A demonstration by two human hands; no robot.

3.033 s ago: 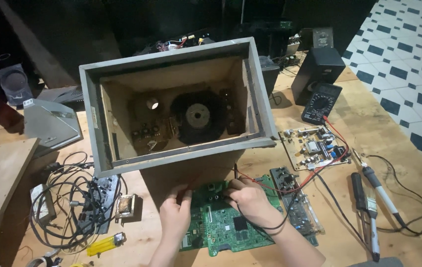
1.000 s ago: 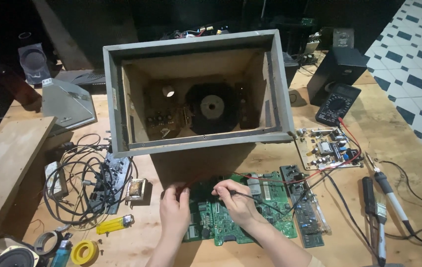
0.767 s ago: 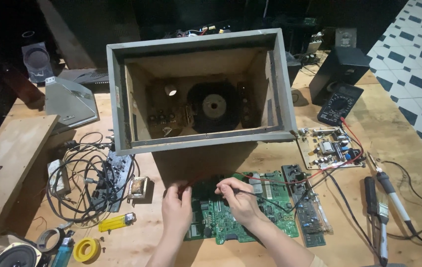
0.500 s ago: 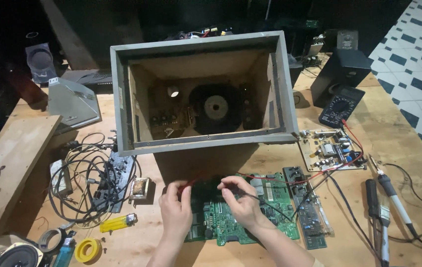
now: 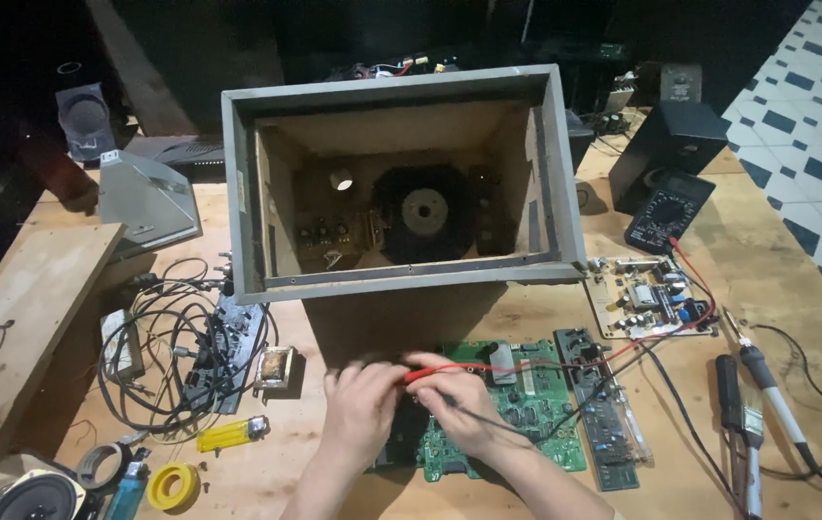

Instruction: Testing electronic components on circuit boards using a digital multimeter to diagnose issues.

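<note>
A green circuit board [image 5: 546, 414] lies on the wooden table in front of a big open grey speaker cabinet [image 5: 237, 193]. Both my hands rest over the board's left part. My left hand [image 5: 358, 404] is closed around a red meter probe [image 5: 430, 373], whose red lead runs right towards a black multimeter [image 5: 669, 212]. My right hand [image 5: 459, 400] pinches a thin black probe, and its black lead [image 5: 502, 427] crosses the board. The two hands almost touch, and the probe tips are hidden under my fingers.
A narrow board [image 5: 603, 424] and a small beige board [image 5: 647, 294] lie to the right, then a soldering iron [image 5: 767, 380] and a brush [image 5: 738, 433]. To the left are tangled cables [image 5: 156, 337], a yellow lighter [image 5: 231, 433], a tape roll [image 5: 172, 486] and a wood plank [image 5: 16, 327].
My hands have stayed over the green board and drawn closer together, the red probe now between them. The view has shifted slightly; nothing else on the table has moved.
</note>
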